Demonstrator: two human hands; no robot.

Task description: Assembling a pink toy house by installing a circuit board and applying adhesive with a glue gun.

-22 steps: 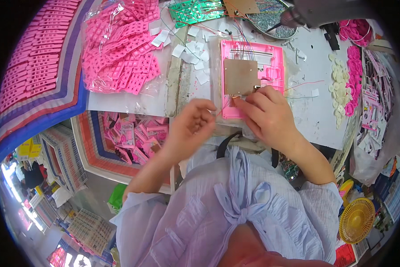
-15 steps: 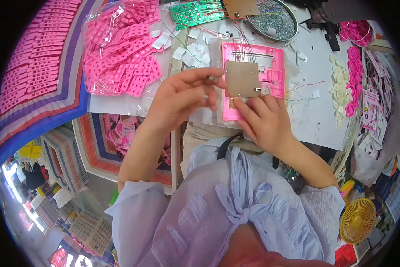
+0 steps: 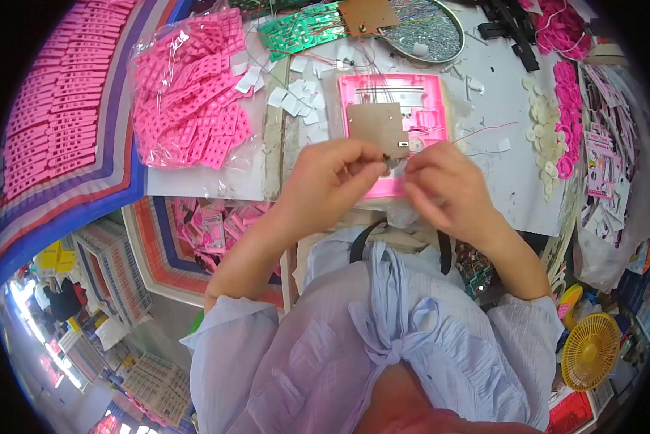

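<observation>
A pink plastic casing (image 3: 435,90) lies on the work table in front of me, with a brown circuit board (image 3: 374,121) over its left part and thin wires running from the board's far side. Over the casing's near half, my left hand (image 3: 332,181) pinches a small dark metallic part (image 3: 393,163) between thumb and fingertips. Close by on the right is my right hand (image 3: 451,189), its fingers curled toward the thumb beside that part. Whatever those fingertips hold, if anything, is too small to make out.
A clear bag of pink plastic pieces (image 3: 194,94) sits left, white paper bits (image 3: 296,98) beside it. Beyond the casing are green circuit boards (image 3: 303,30) and a round tray of screws (image 3: 432,36). Cream discs (image 3: 545,134) and pink cord (image 3: 567,116) line the right side.
My left hand has come right and nearer, bringing its small part over the casing's near half. My right hand has left the board's edge and curled up beside it. The view has shifted slightly.
</observation>
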